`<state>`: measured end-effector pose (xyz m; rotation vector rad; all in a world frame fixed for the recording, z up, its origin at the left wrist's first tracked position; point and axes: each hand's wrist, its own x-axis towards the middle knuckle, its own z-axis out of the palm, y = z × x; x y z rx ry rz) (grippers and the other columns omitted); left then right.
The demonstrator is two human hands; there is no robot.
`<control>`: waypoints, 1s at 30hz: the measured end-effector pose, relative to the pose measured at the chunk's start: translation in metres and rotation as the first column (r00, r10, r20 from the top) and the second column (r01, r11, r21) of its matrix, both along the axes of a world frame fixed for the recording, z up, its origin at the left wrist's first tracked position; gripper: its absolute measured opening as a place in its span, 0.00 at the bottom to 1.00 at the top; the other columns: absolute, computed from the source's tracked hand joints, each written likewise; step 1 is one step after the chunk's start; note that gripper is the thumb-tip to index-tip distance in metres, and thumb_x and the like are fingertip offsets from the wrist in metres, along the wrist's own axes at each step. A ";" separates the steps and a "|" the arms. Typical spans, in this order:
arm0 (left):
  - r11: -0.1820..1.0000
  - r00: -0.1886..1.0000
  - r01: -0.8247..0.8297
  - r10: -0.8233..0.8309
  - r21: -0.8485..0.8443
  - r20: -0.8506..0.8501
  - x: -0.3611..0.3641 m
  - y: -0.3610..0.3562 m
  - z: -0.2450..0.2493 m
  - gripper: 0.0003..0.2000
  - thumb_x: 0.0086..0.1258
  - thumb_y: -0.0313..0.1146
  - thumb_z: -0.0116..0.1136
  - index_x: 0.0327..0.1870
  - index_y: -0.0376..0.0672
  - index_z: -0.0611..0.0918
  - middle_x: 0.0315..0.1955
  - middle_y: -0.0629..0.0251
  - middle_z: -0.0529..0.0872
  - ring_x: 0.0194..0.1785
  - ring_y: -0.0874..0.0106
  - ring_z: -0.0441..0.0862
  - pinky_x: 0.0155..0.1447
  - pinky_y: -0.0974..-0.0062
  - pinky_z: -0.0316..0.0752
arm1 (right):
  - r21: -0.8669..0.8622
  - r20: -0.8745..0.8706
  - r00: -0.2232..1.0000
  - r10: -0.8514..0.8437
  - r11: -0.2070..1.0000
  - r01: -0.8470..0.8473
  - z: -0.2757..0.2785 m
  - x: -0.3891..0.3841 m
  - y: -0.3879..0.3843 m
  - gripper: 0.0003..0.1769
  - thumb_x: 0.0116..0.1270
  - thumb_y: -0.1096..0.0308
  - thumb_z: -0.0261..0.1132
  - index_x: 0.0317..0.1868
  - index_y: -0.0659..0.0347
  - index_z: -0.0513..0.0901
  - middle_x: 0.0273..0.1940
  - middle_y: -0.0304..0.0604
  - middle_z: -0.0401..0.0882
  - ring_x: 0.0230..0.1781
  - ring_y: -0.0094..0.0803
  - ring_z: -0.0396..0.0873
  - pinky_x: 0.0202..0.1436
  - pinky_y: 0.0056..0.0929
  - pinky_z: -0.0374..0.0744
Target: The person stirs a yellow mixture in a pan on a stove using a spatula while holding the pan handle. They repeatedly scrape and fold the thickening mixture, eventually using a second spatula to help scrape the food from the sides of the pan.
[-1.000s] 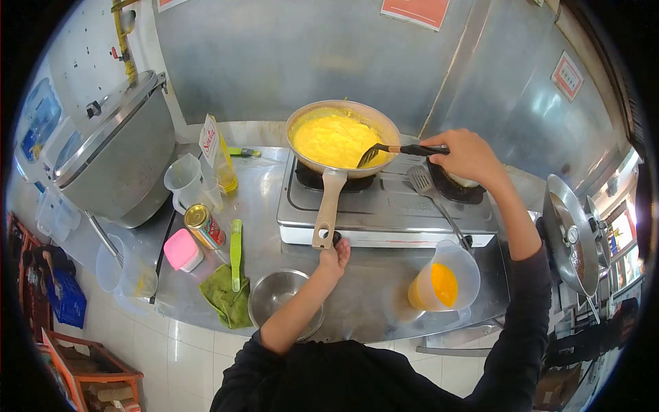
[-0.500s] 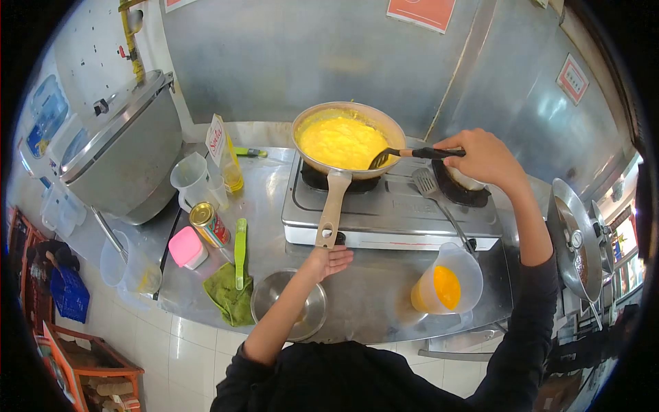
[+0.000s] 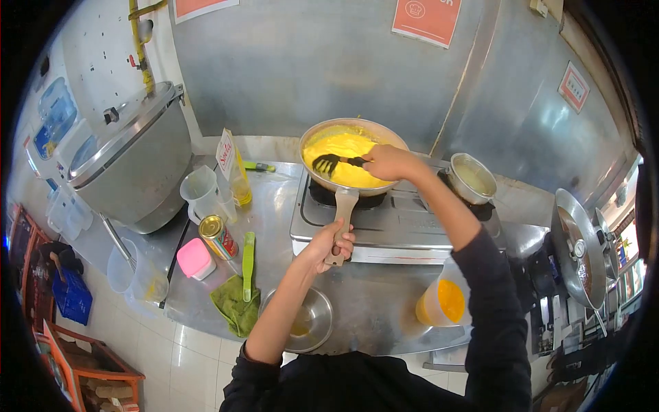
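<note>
Spatula [image 3: 327,163] clamped in right fingers [image 3: 376,158]; left fingers [image 3: 345,240] wrapped tight round pan handle [image 3: 345,206].

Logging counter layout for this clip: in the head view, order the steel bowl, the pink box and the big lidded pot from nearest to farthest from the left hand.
From the left hand on the pan handle:
1. Steel bowl, just below it, on the near side.
2. Pink box, off to its left.
3. Big lidded pot, far left, at the back.

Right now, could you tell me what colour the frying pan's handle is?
Beige. The pan handle, gripped by the left hand, shows best in the head view.
</note>
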<state>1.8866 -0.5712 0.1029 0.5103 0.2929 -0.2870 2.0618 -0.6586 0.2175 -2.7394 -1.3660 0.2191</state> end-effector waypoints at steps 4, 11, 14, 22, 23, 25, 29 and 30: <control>0.999 1.000 -0.011 0.012 0.037 -0.024 0.000 -0.001 0.002 0.11 0.70 0.42 0.38 0.39 0.42 0.64 0.20 0.74 0.64 0.18 0.86 0.58 0.18 0.89 0.56 | 0.031 0.045 0.982 -0.184 0.983 0.183 -0.003 -0.010 0.040 0.14 0.51 0.67 0.54 0.35 0.67 0.80 0.35 0.55 0.78 0.36 0.46 0.78 0.39 0.37 0.75; 0.997 0.999 -0.044 0.045 0.067 -0.016 -0.004 -0.008 0.003 0.12 0.70 0.42 0.38 0.39 0.42 0.65 0.20 0.74 0.64 0.18 0.86 0.58 0.19 0.89 0.56 | 0.212 0.238 0.921 -0.307 0.942 0.260 -0.005 0.037 0.028 0.15 0.50 0.66 0.54 0.35 0.64 0.80 0.36 0.54 0.78 0.37 0.44 0.78 0.40 0.38 0.76; 0.998 1.000 -0.021 0.021 0.067 -0.001 -0.004 -0.002 0.002 0.13 0.70 0.43 0.38 0.40 0.41 0.65 0.21 0.73 0.64 0.18 0.86 0.59 0.20 0.88 0.58 | 0.094 0.263 0.916 -0.302 0.953 0.287 0.037 0.034 -0.005 0.13 0.49 0.66 0.57 0.35 0.60 0.81 0.36 0.50 0.79 0.37 0.43 0.78 0.39 0.37 0.76; 0.995 0.999 0.042 -0.042 0.091 -0.007 -0.016 0.005 0.004 0.14 0.70 0.44 0.36 0.41 0.41 0.65 0.20 0.73 0.63 0.18 0.85 0.58 0.22 0.86 0.58 | -0.162 0.175 0.978 -0.114 0.976 0.143 0.098 -0.037 -0.098 0.17 0.53 0.62 0.56 0.45 0.49 0.79 0.34 0.50 0.79 0.37 0.44 0.76 0.42 0.36 0.73; 0.994 0.999 0.034 -0.033 0.099 -0.016 -0.016 0.004 0.006 0.14 0.70 0.44 0.36 0.41 0.41 0.64 0.20 0.74 0.63 0.18 0.85 0.57 0.22 0.86 0.57 | -0.236 0.112 0.986 -0.126 0.960 0.149 0.095 -0.044 -0.101 0.17 0.54 0.63 0.56 0.46 0.50 0.79 0.34 0.51 0.78 0.38 0.44 0.76 0.43 0.37 0.73; 0.994 1.000 0.023 -0.021 0.104 -0.019 -0.016 0.001 0.009 0.14 0.70 0.44 0.36 0.41 0.40 0.64 0.20 0.74 0.62 0.18 0.85 0.57 0.22 0.86 0.57 | -0.154 0.113 0.988 -0.101 0.981 0.118 0.070 -0.052 -0.099 0.18 0.54 0.64 0.55 0.47 0.51 0.78 0.34 0.52 0.78 0.38 0.45 0.76 0.43 0.38 0.73; 0.999 0.999 -0.017 0.019 0.039 -0.041 -0.019 -0.001 0.011 0.13 0.69 0.42 0.40 0.40 0.40 0.67 0.20 0.74 0.63 0.17 0.86 0.58 0.19 0.89 0.56 | -0.044 0.161 0.979 -0.128 0.990 0.137 0.037 -0.050 -0.065 0.20 0.52 0.68 0.54 0.48 0.55 0.76 0.32 0.53 0.78 0.37 0.45 0.76 0.42 0.40 0.73; 0.999 0.999 -0.031 0.029 -0.035 -0.046 -0.020 -0.002 0.011 0.11 0.68 0.40 0.41 0.39 0.40 0.67 0.19 0.75 0.64 0.17 0.86 0.58 0.18 0.89 0.57 | -0.042 0.159 0.979 -0.128 0.990 0.137 0.028 -0.045 -0.055 0.20 0.52 0.68 0.54 0.48 0.55 0.76 0.32 0.53 0.78 0.37 0.45 0.76 0.42 0.40 0.73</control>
